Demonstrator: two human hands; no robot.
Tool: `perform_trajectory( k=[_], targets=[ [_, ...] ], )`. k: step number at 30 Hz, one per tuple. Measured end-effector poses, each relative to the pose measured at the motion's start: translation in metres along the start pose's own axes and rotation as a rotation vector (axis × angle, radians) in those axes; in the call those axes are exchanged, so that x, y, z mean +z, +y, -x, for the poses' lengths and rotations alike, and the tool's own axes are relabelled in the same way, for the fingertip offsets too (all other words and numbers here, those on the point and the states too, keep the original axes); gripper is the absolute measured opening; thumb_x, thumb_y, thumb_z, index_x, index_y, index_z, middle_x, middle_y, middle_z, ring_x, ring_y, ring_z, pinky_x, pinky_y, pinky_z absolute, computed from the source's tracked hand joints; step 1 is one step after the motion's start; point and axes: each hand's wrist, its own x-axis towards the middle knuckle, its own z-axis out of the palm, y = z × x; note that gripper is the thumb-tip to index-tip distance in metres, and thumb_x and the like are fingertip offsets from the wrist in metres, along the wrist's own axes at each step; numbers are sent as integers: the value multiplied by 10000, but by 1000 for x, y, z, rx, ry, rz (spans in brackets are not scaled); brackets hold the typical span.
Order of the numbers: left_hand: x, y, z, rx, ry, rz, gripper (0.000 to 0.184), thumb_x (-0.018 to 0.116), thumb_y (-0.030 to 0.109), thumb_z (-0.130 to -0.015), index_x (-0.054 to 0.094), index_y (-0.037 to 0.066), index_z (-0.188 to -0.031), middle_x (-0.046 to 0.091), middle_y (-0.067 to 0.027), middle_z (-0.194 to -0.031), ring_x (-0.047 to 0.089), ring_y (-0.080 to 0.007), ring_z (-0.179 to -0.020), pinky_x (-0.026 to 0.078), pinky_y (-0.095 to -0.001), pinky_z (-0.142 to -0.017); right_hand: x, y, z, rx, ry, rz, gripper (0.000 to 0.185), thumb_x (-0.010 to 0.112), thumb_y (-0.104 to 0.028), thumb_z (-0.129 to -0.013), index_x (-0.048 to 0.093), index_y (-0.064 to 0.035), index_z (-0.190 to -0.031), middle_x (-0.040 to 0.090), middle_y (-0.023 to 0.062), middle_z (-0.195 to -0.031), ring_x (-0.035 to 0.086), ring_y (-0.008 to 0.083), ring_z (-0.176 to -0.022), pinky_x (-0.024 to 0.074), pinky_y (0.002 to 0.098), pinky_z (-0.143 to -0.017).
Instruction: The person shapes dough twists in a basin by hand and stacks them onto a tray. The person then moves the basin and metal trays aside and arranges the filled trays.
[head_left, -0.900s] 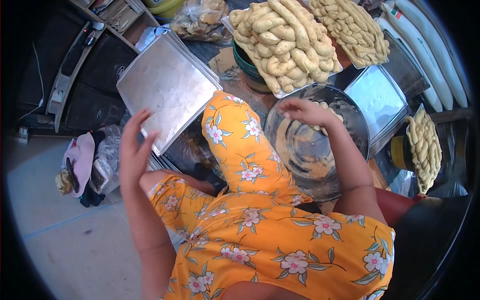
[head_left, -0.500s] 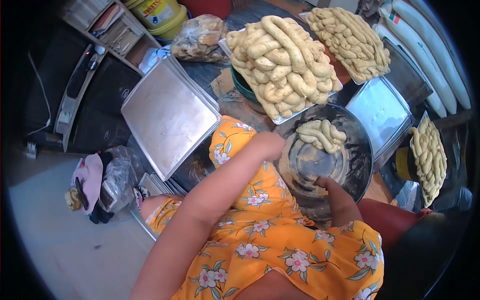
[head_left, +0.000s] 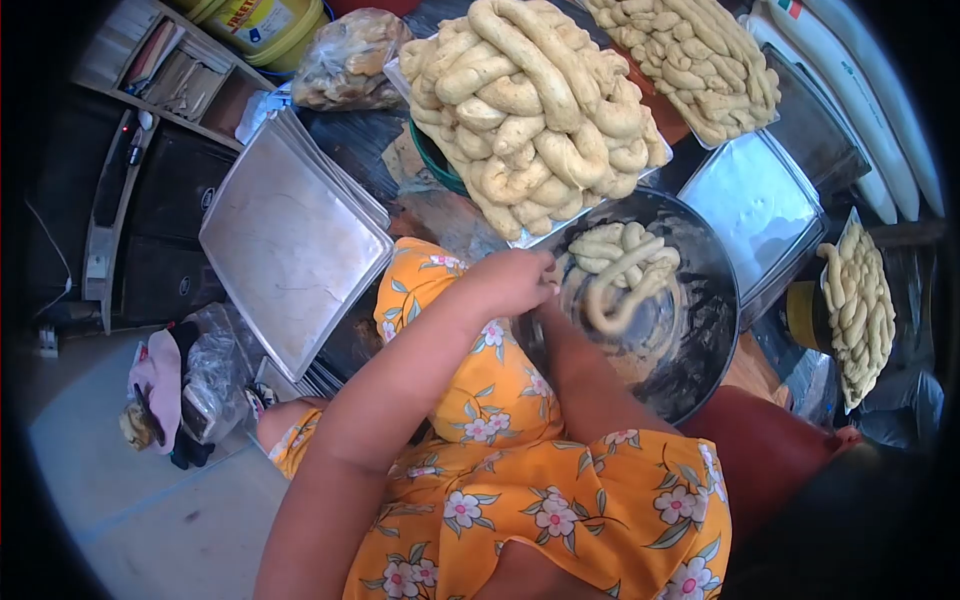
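My left hand (head_left: 518,281) is at the left rim of a wide black basin (head_left: 712,330), its fingers curled together. Whatever it may hold is hidden. My right hand (head_left: 547,298) meets it there, its forearm crossing the basin's near left side; its fingers are mostly covered by the left hand. Inside the basin, beyond both hands, lie several pale dough ropes (head_left: 628,258). One long rope on top curves toward me, its near bend blurred. Smears of pale flour or dough coat the basin's floor.
A tray heaped with thick dough ropes (head_left: 535,115) stands just beyond the basin. More dough lies on a back tray (head_left: 690,65) and a right tray (head_left: 858,310). Metal trays are stacked at left (head_left: 295,240) and right (head_left: 750,200). A bag (head_left: 350,60) sits behind.
My right hand has moved left from the basin's middle to meet my left hand at the rim. Another long dough rope now lies on the pile in the basin. The view has shifted slightly.
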Motion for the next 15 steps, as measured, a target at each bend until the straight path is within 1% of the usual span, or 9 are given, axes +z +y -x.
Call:
perform_trajectory(
  k=[3, 6, 8, 10, 13, 15],
  targets=[
    [-3, 4, -1, 6, -35, -2, 401, 620, 326, -830, 582, 27, -1094, 645, -191, -977, 606, -366, -934, 476, -422, -803, -18, 31, -5, -268, 24, -314, 333, 650, -146, -784, 612, -19, -1090, 623, 126, -1092, 573, 294, -1032, 500, 367, -839],
    [-6, 7, 1, -16, -13, 25, 400, 616, 330, -834, 585, 26, -1092, 647, -188, -985, 609, -358, -943, 478, -412, -810, -59, 65, -2, 162, -405, -1853, 320, 623, -103, -796, 588, 9, -1094, 619, 138, -1055, 579, 246, -1002, 503, 331, -804],
    [-5, 5, 1, -12, -19, 17, 402, 614, 333, -835, 586, 26, -1094, 649, -182, -999, 609, -352, -954, 478, -404, -818, -74, 130, 5, 274, 132, -1700, 300, 519, -61, -857, 525, -17, -1153, 588, 116, -1024, 595, 214, -795, 516, 368, -701],
    [-4, 5, 1, -12, -32, 16, 405, 614, 336, -836, 585, 28, -1098, 650, -178, -1013, 609, -347, -964, 478, -399, -826, -120, 125, 40, 568, 680, -1396, 271, 539, 47, -800, 548, -10, -1065, 594, 66, -883, 541, 149, -646, 508, 309, -568],
    [-5, 6, 1, -18, -47, 21, 408, 614, 337, -836, 582, 31, -1104, 649, -176, -1027, 608, -345, -976, 475, -397, -837, -153, 139, 78, 337, -255, -1380, 319, 512, 19, -820, 527, -30, -1135, 570, 95, -918, 573, 169, -739, 504, 308, -601],
    [-6, 8, 3, -23, -48, 15, 407, 615, 338, -837, 581, 33, -1105, 648, -178, -1031, 607, -346, -979, 473, -400, -840, -154, 145, 75, 423, 105, -1341, 268, 513, 29, -798, 561, -6, -1059, 599, 78, -880, 586, 171, -685, 507, 305, -585]
  ],
)
